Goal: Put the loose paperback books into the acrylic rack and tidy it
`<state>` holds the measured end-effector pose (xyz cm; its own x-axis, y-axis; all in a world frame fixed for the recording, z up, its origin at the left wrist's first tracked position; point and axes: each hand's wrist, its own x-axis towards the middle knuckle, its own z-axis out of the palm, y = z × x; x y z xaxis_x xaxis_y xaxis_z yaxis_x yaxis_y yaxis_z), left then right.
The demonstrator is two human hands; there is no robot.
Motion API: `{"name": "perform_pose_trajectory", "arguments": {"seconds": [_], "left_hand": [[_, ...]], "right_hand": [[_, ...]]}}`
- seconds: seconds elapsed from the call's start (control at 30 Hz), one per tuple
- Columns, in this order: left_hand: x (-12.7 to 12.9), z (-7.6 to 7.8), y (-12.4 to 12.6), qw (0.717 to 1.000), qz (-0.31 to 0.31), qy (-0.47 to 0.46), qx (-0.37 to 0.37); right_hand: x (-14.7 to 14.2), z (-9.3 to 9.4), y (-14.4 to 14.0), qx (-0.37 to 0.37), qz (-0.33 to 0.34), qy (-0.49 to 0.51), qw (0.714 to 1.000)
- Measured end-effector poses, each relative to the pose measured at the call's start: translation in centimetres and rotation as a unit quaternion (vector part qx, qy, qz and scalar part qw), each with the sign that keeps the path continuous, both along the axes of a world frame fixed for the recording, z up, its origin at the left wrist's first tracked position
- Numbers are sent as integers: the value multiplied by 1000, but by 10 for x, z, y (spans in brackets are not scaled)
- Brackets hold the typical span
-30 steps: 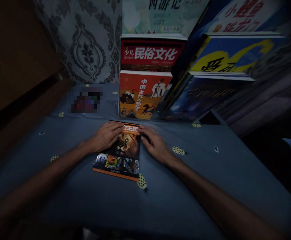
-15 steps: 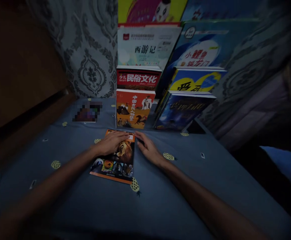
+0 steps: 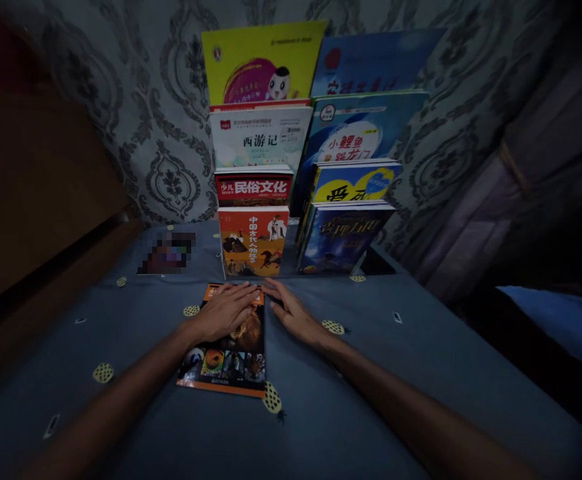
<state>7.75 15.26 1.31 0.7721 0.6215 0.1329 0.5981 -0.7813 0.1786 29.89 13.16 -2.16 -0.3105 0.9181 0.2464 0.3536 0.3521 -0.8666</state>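
Note:
A book with a lion and small animal pictures on its dark, orange-edged cover lies flat on the cloth. My left hand rests palm down across its upper part, fingers stretched out, hiding some of the cover. At the book's upper right edge is my right hand, its fingers extended and the fingertips close to the corner; whether they touch it I cannot tell. Just beyond the hands stands an orange-red book with horse and figure drawings, and to its right a dark blue book.
Behind these, more books stand upright in two columns, among them a white one and a yellow one. A pixelated flat item lies at the back left. Brown wooden furniture borders the left side; patterned wall covering rises behind.
The view has tilted up, so the tops of the rear books now show. Both hands stay in nearly the same place at the lion book.

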Motion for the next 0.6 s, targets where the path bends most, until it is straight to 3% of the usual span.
{"name": "perform_pose_trajectory", "arguments": {"seconds": [0.27, 0.6], "left_hand": [[-2, 0, 3, 999, -40, -3, -18], [-2, -12, 6, 990, -106, -67, 61]], "right_hand": [[1, 3, -4, 11, -2, -18, 1000], [1, 1, -5, 40, 14, -35, 998]]}}
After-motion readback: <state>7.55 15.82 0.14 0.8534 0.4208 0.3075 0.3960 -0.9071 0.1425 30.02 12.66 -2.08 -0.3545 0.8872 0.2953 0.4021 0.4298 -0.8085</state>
